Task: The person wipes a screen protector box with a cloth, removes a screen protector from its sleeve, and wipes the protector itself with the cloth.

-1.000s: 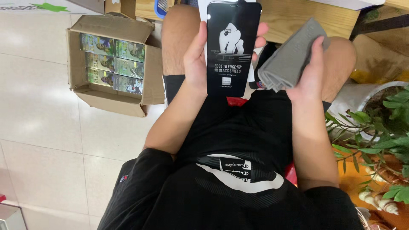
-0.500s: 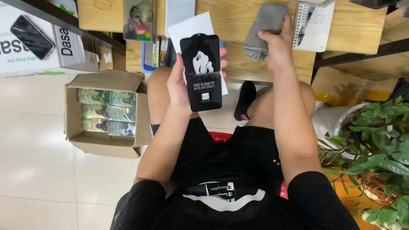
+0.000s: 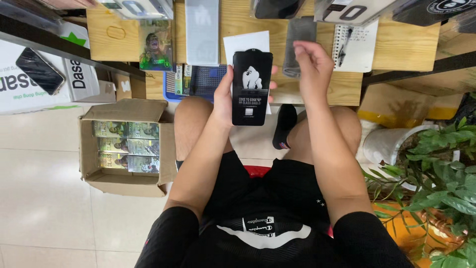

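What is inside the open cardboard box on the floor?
The cardboard box holds flat, glossy green packets laid in three rows of two. Only this top layer shows; whatever lies beneath is covered. The left hand holds a black screen protector.

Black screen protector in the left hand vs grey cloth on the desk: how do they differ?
The black screen protector is a stiff, flat, glossy black slab with white print; the grey cloth is soft, matte and plain. The protector is held upright in the left hand, off the wooden desk; the cloth lies on the desk, with the right hand open just beside it. Both are narrow, upright rectangles.
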